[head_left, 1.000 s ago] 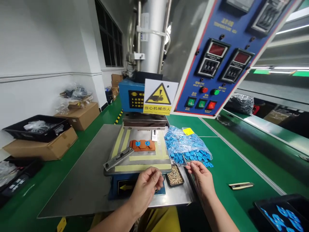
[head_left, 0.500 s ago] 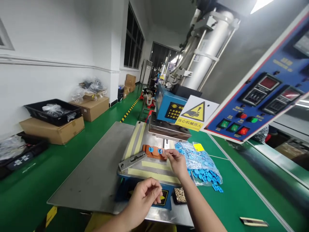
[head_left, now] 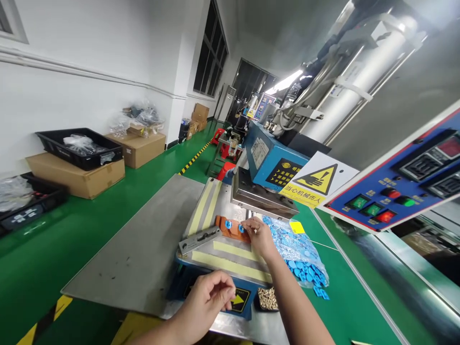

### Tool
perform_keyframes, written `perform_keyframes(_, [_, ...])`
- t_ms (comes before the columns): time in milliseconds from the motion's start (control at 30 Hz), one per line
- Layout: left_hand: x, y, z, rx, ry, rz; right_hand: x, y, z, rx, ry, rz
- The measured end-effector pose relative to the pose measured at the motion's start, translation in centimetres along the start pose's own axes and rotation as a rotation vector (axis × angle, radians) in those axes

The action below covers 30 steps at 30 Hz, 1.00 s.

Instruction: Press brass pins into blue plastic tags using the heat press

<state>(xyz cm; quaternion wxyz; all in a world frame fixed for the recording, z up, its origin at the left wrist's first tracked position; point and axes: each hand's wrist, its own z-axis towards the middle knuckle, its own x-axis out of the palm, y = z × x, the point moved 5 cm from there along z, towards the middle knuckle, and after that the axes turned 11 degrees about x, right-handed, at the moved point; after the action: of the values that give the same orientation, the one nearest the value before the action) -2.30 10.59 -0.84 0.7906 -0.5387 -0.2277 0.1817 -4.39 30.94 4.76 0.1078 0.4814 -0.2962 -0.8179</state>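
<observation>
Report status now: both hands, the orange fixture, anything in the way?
Right hand at orange fixture, fingers on a blue part. Left hand pinched shut near table edge, contents unclear. Press head hangs just behind the fixture.

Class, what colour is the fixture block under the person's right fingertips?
Orange: the fixture block at the right hand carries small blue parts, as the head view shows.

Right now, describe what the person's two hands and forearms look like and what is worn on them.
Both are bare: the left hand and the right hand wear no gloves, and no sleeve covers either forearm as far as the picture shows. No rings, watch or wristband can be made out.
</observation>
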Motion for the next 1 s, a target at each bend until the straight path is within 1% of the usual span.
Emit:
perform_keyframes(167, [-0.1, -0.3, -0.1, 0.024, 0.008, 0.055, 0.0, -0.3, -0.4, -0.027, -0.024, -0.004])
perform_keyframes(300, [-0.4, -1.1, 0.1, 0.076, 0.031, 0.175, 0.1, 0.1, -1.0, -0.107, -0.094, -0.065])
perform_keyframes(433, [-1.6, -3.2, 0.9, 0.19, 0.056, 0.376, 0.2, 0.4, -1.7, -0.194, -0.157, -0.115])
perform_keyframes(533, [-2.7, -5.2, 2.0, 0.294, 0.074, 0.531, 0.3, 0.1, -1.8, -0.188, -0.171, -0.096])
perform_keyframes(633, [-3.6, -6.6, 3.3, 0.337, 0.079, 0.645, 0.3, -0.6, -1.9, -0.152, -0.189, -0.037])
perform_keyframes(733, [-4.3, -7.1, 5.0, 0.335, 0.085, 0.743, 0.0, -1.3, -2.0, -0.099, -0.23, 0.024])
perform_keyframes(867, [-4.7, -6.6, 8.3, 0.294, 0.161, 0.894, -0.2, -1.5, -2.2, -0.052, -0.243, 0.027])
perform_keyframes(1000, [-4.5, -5.3, 11.7, 0.307, 0.247, 1.068, -0.3, -1.2, -2.2, -0.05, -0.257, 0.008])
